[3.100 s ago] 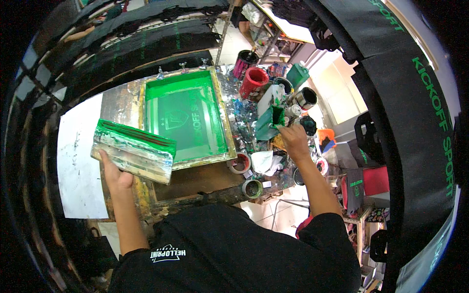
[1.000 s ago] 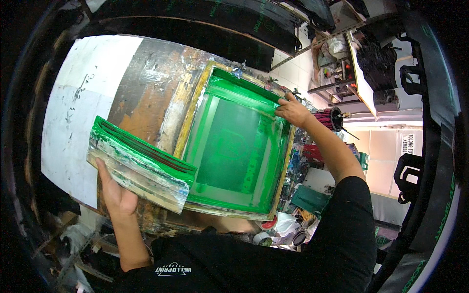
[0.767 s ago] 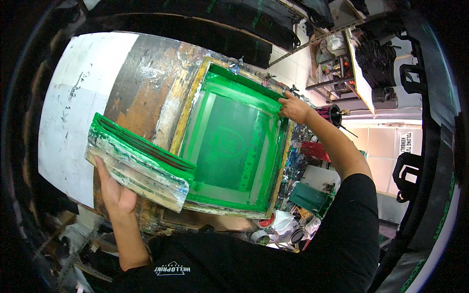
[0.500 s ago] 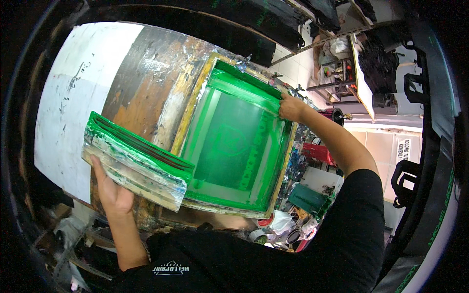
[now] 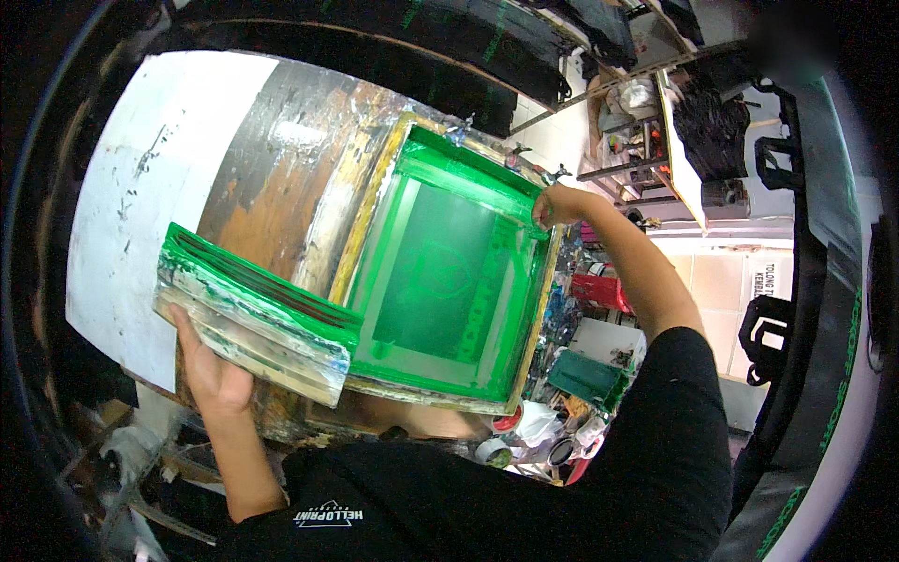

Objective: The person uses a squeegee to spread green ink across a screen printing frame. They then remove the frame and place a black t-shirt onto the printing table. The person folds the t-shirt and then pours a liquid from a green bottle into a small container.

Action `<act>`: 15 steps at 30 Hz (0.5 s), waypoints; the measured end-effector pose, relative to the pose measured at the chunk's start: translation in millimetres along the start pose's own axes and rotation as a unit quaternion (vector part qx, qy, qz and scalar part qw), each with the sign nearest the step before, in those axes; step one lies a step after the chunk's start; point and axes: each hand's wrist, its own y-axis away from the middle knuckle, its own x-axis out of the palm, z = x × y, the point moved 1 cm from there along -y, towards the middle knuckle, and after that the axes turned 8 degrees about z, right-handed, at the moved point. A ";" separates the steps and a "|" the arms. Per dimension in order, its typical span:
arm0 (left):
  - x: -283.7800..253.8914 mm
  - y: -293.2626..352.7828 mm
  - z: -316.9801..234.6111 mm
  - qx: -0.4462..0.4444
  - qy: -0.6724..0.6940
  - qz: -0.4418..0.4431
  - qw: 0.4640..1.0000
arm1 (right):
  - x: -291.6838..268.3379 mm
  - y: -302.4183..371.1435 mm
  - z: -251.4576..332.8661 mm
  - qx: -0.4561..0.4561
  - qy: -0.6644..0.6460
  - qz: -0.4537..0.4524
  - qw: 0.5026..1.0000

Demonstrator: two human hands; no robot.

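My left hand [image 5: 220, 377] grips the pale handle of a wide squeegee [image 5: 267, 342], its long upper edge coated in wet green ink. The squeegee is held tilted over the near left corner of a screen printing frame [image 5: 373, 208]. Green ink covers the frame's inner sides and borders the mesh [image 5: 426, 281], where a faint round design and lettering show. At the frame's far right corner, my right hand [image 5: 560, 206] is closed with its fingers curled down over the inner side. Whatever those fingers hold, if anything, is hidden.
A paint-stained board [image 5: 267, 183] lies under the frame, with a white sheet [image 5: 140, 206] at its left. Right of the frame stand a red container [image 5: 599, 292], a green-smeared tray [image 5: 585, 377] and several tubs. Dark printed fabric [image 5: 440, 56] lies beyond.
My right hand's fingers have turned inward and down at the frame's corner. The squeegee in my left hand has shifted slightly left and down. The view has moved a little.
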 end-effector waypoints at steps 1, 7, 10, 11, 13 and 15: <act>-1.2 5.0 0.3 0.001 -0.001 0.010 1.000 | 0.8 9.7 14.7 0.052 -0.063 -0.037 0.996; 26.9 8.9 -2.2 -0.031 -0.021 0.036 0.999 | 76.8 55.5 -6.9 -0.001 -0.486 -0.040 0.873; 51.0 19.8 3.5 -0.048 -0.043 0.031 0.997 | 102.8 112.2 0.5 -0.066 -0.546 -0.058 0.833; 49.6 23.0 0.8 -0.053 -0.046 0.032 0.997 | 99.5 137.7 20.3 -0.082 -0.542 -0.067 0.834; 44.7 25.9 0.8 -0.056 -0.056 0.054 0.995 | 96.7 206.8 58.8 -0.090 -0.583 -0.046 0.806; 51.1 30.6 1.3 -0.076 -0.060 0.063 0.993 | 117.6 260.8 67.5 -0.056 -0.519 -0.108 0.846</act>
